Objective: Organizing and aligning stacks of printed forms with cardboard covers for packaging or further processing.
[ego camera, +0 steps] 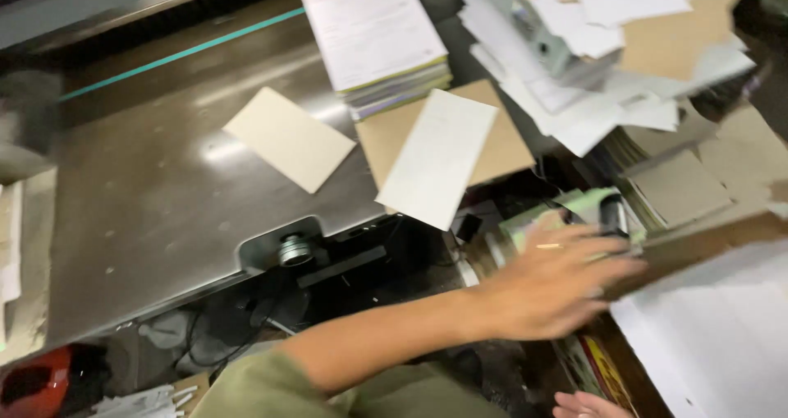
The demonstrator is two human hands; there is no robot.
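While reaching toward the brown cardboard sheet (698, 239) lying over a white paper stack (714, 336) at far right, spreading the left hand (558, 282) open, fingers wide, gripping nothing yet. Barely showing the right hand (587, 403) below, grip impossible to tell. Leaving loose cards (287, 137) and a booklet pile (377, 40) lying on the steel tabletop (148, 196).

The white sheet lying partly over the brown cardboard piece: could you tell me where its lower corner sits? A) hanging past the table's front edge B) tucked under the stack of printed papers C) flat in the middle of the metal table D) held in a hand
A: the white sheet lies on the brown cardboard piece and its lower corner juts past the metal table edge, over the dark gap.
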